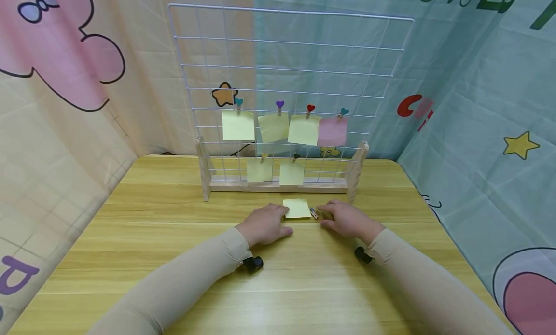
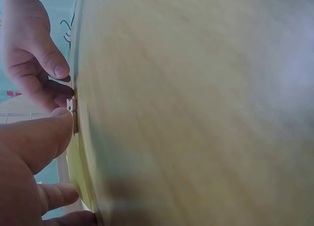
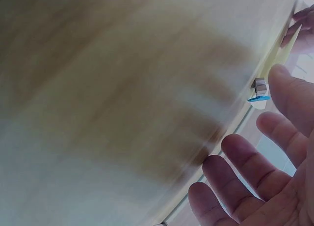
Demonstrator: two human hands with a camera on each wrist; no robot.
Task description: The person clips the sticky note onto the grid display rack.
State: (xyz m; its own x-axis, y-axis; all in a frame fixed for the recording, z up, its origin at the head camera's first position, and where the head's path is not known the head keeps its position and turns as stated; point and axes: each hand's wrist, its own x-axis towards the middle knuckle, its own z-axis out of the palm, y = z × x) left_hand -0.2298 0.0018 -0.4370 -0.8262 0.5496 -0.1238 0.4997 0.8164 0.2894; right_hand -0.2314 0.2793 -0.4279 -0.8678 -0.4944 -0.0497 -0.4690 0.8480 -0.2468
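A pale yellow sticky note [image 1: 297, 209] lies on the table in front of the rack. My left hand [image 1: 266, 224] touches its left edge with the fingertips, thumb held apart. Just right of the note lies a small clothespin [image 1: 313, 213]; the right wrist view shows a blue ornament on this clothespin [image 3: 260, 91]. My right hand [image 1: 347, 220] is beside the clothespin, its fingers loosely bent and spread and holding nothing. In the left wrist view, the note [image 2: 81, 172] appears edge-on beyond my left fingers.
Behind the hands stands a white wire grid rack [image 1: 278, 72] in a wooden base [image 1: 278, 186]. Clothespins with heart tops hold several yellow notes [image 1: 238, 126] and one pink note [image 1: 332, 132] on it. Printed curtains [image 1: 469, 108] surround the wooden table [image 1: 299, 286].
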